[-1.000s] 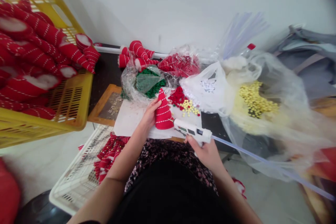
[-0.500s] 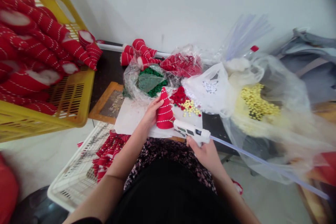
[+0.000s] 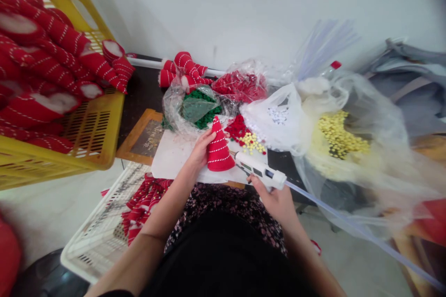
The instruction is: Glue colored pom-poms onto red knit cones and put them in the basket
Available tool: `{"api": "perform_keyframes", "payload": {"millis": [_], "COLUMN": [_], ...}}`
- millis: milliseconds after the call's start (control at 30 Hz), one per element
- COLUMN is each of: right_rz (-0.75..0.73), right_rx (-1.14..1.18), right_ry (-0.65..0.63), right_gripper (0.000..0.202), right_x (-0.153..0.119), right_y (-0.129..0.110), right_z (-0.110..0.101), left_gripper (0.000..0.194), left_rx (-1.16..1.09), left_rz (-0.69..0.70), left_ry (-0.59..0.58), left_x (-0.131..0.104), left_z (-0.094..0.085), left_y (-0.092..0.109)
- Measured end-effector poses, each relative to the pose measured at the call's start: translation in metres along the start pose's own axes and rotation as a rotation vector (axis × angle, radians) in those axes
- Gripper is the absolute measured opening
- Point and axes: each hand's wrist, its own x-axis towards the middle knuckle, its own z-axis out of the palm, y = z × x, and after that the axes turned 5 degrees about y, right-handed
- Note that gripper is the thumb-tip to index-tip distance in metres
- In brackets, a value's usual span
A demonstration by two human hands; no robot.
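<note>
My left hand (image 3: 203, 147) is closed around the left side of a red felt cone (image 3: 220, 153) with white stitched stripes, its tip pointing away from me. In my right hand (image 3: 273, 199) is a white glue gun (image 3: 256, 168), its nozzle pointing left at the cone's lower right edge; whether it touches I cannot tell. A long clear glue stick (image 3: 348, 222) trails from the gun's back. Just beyond lie small red pompoms (image 3: 236, 126) and yellow pompoms (image 3: 252, 141) on white paper (image 3: 174, 155).
Behind the paper are bags of green pompoms (image 3: 200, 109), red pompoms (image 3: 240, 86) and a white bag (image 3: 278, 120). Yellow pompoms (image 3: 343, 134) fill a bag at right. A yellow crate (image 3: 108, 148) of striped cones stands left, a white basket (image 3: 87, 236) below.
The glue gun and my right hand have moved slightly right and down, drawing the nozzle back from the cone. The cone has turned slightly in my left hand.
</note>
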Motion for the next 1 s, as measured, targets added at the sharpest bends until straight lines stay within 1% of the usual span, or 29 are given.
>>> {"api": "perform_keyframes", "payload": {"millis": [100, 333, 400, 533, 633, 700, 800, 933, 1000], "right_rz": [-0.034, -0.053, -0.063, -0.088, -0.106, -0.110, -0.106, -0.085, -0.059], "right_rx": [0.001, 0.001, 0.001, -0.033, -0.071, -0.081, -0.081, -0.077, -0.030], "right_ry": [-0.037, -0.017, 0.001, -0.030, 0.017, 0.046, 0.054, 0.088, 0.049], "right_gripper": [0.025, 0.031, 0.032, 0.034, 0.038, 0.036, 0.029, 0.028, 0.030], "right_x": [0.004, 0.006, 0.005, 0.006, 0.005, 0.004, 0.001, 0.002, 0.003], "right_y": [-0.002, 0.005, 0.006, 0.006, 0.006, 0.006, 0.009, 0.013, 0.013], "right_z": [0.005, 0.012, 0.012, 0.010, 0.011, 0.012, 0.011, 0.004, 0.001], "left_gripper": [0.061, 0.057, 0.057, 0.060, 0.063, 0.065, 0.069, 0.066, 0.064], "left_rx": [0.018, 0.065, 0.071, 0.074, 0.065, 0.049, 0.019, -0.006, -0.020], "left_rz": [0.002, 0.007, 0.016, 0.029, 0.026, 0.021, 0.014, -0.017, -0.026], "left_ry": [-0.014, -0.028, -0.032, -0.047, -0.046, -0.039, -0.036, -0.055, -0.061], "left_x": [-0.002, -0.004, -0.003, -0.002, -0.002, -0.002, -0.003, -0.006, -0.006], "left_z": [0.001, 0.003, 0.003, 0.003, 0.003, 0.003, 0.003, 0.002, 0.002], "left_y": [-0.002, -0.003, -0.004, -0.005, -0.005, -0.005, -0.003, 0.000, 0.000]}}
